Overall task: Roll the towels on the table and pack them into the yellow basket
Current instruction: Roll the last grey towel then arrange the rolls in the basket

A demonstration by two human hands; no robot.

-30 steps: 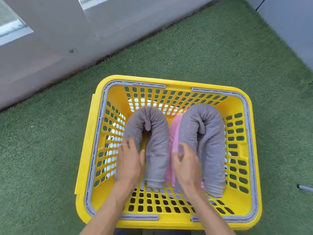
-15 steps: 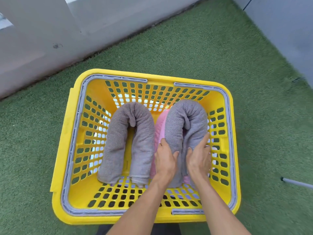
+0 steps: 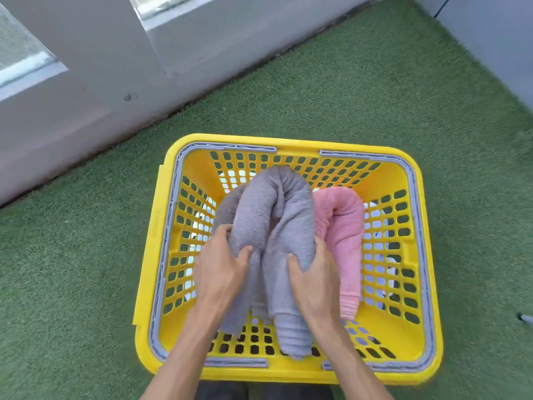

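Nearest me, my left hand and right hand each grip one leg of the bent grey towel, fingers curled into the cloth, inside the basket. I judge this the packing step. Next I should seat it snugly against the pink towel beside it. Beyond lies grass.

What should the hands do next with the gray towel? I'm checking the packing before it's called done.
Probably ease the gray towel down toward the left wall of the yellow basket and let go. Both the left hand and right hand grip its bent legs, the pink towel sits against its right side, and another gray roll lies behind it.
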